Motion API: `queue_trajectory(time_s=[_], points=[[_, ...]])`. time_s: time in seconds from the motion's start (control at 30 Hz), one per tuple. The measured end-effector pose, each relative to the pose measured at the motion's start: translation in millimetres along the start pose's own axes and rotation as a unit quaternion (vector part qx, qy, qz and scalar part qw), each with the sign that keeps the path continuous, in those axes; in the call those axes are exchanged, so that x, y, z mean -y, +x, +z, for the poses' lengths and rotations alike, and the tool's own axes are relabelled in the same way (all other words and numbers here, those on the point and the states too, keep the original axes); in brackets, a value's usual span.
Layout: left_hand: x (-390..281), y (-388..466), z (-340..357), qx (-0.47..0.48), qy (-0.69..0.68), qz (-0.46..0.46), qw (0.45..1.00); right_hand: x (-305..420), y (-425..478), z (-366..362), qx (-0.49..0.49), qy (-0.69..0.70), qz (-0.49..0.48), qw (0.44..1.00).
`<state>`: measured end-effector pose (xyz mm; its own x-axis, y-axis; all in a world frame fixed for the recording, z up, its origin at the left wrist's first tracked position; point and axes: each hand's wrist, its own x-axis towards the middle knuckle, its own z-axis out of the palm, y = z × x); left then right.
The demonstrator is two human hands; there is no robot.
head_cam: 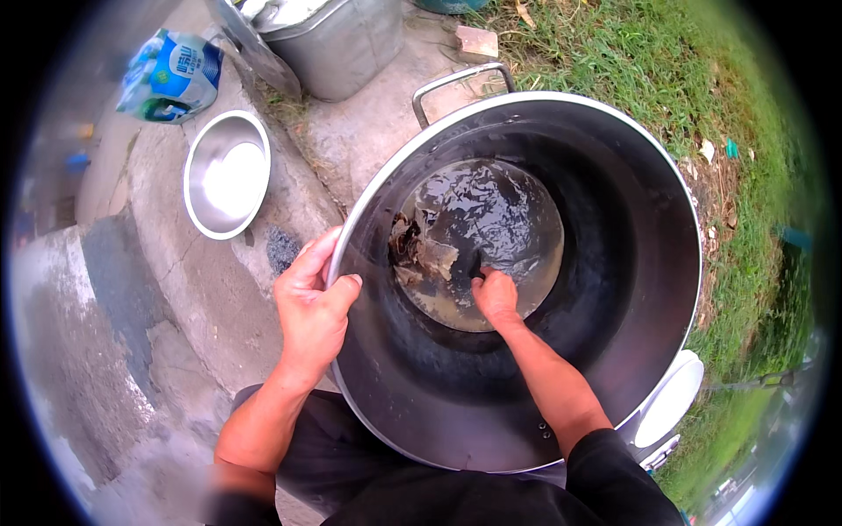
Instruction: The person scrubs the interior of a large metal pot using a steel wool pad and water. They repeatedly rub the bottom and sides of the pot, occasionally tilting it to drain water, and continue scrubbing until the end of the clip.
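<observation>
A large deep metal stockpot (631, 217) is tilted towards me, its inside dark and its rim bright. My left hand (312, 299) grips the rim on the left, thumb inside and fingers outside. Down inside the pot, my right hand (498, 297) is curled at the surface of murky water (487, 204). A small dark shape shows at its fingertips; whether I hold it cannot be told. Ragged brown scraps (424, 253) lie at the left side of the water. One loop handle (460, 82) stands out from the far rim.
On the concrete at left are a shiny steel bowl (227, 174), a grey scouring pad (282, 250) and a wrapped pack of bottles (172, 75). A metal tub (335, 49) and a brick (477, 43) stand beyond. Grass (612, 52) borders the right; a white round object (671, 398) sits beside the pot.
</observation>
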<state>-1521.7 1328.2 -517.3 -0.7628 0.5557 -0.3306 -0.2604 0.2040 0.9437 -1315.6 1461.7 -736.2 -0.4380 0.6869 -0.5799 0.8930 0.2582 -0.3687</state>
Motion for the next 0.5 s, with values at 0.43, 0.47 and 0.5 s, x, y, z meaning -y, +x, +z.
queue_trajectory(time_s=[0.43,0.47,0.5], points=[[3,1,-1,0.002,-0.002,-0.001,1.0,51,-15,30,0.01,0.044,-0.146,0.988],[1,0,-2,0.0,0.005,-0.001,1.0,31,-9,17,0.02,0.053,-0.153,0.987],[-1,-1,-2,-0.005,0.002,-0.004,1.0,18,-3,-3,0.031,0.077,-0.133,0.988]])
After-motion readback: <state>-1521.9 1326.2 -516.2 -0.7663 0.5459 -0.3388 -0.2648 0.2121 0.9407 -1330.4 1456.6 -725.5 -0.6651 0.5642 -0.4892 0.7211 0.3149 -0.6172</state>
